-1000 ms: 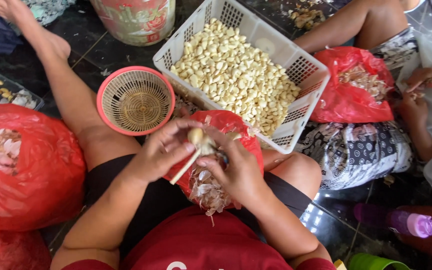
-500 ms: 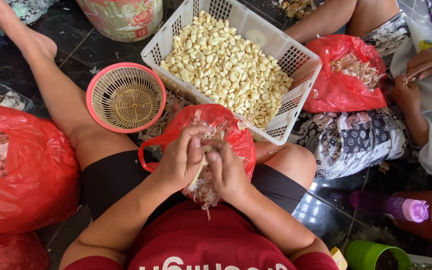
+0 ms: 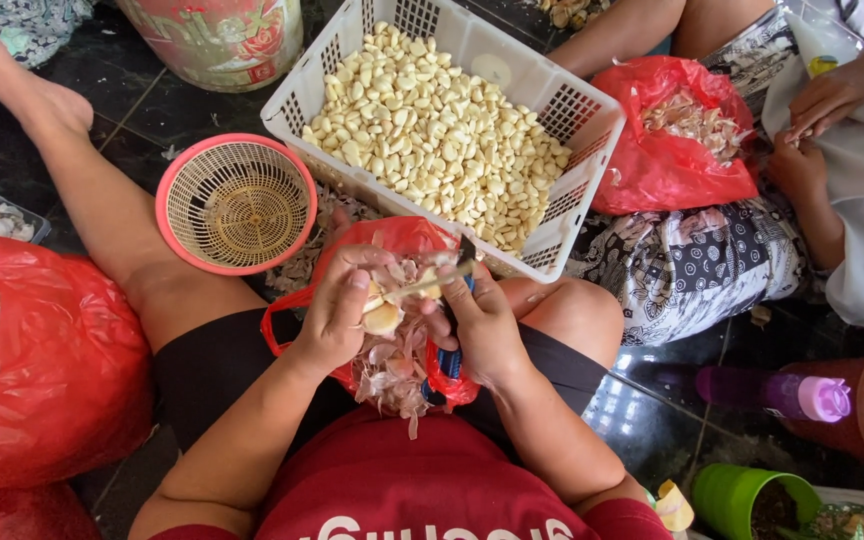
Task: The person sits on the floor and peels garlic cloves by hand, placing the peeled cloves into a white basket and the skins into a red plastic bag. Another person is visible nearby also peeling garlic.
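Just below the white basket [image 3: 592,120], the left hand [image 3: 337,315] pinches a garlic clove [image 3: 384,318]. The right hand [image 3: 482,325] is closed on a blue-handled knife [image 3: 449,355], its blade apparently lying leftward across the clove.

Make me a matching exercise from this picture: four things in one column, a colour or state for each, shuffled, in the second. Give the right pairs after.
Things:
1. white crate
2. round basket
3. left hand
4. bottle

States:
A. lying on its side on the floor, pink cap
B. holds a peeled garlic clove over a red bag
C. pink rim, nothing inside
D. heaped with peeled garlic cloves

Pairs: 1-D, 2-C, 3-B, 4-A
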